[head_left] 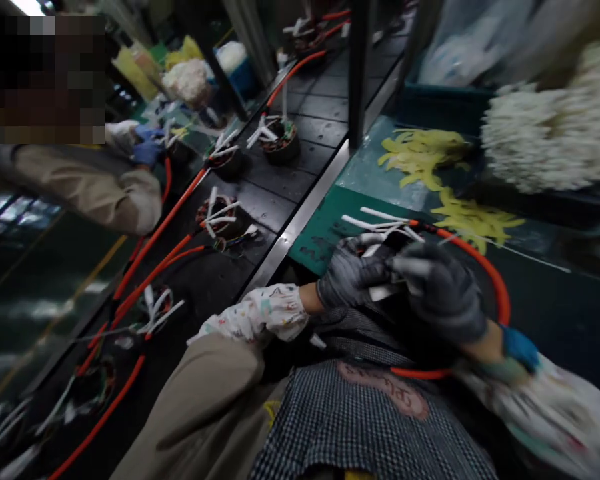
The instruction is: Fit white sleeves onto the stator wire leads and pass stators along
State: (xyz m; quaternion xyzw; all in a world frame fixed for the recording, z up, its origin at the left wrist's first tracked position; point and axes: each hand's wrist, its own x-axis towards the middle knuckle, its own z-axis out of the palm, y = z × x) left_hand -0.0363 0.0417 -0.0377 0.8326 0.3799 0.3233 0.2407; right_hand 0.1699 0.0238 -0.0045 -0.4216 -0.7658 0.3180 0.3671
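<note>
My left hand and my right hand, both in grey gloves, meet close together above my lap. Their fingers are closed around white-sleeved wires of a dark workpiece, which is mostly hidden by the gloves. More white sleeves stick out behind the fingers, over the green bench edge. An orange cable leaves this bundle, loops right past my right hand and comes back under my wrist. Blur hides exactly what each fingertip pinches.
Yellow strips and a heap of white sleeves lie on the bench at right. To the left, a dark conveyor carries several wound stators with orange cables. Across it, a co-worker's blue-gloved hands handle another one. Metal posts stand ahead.
</note>
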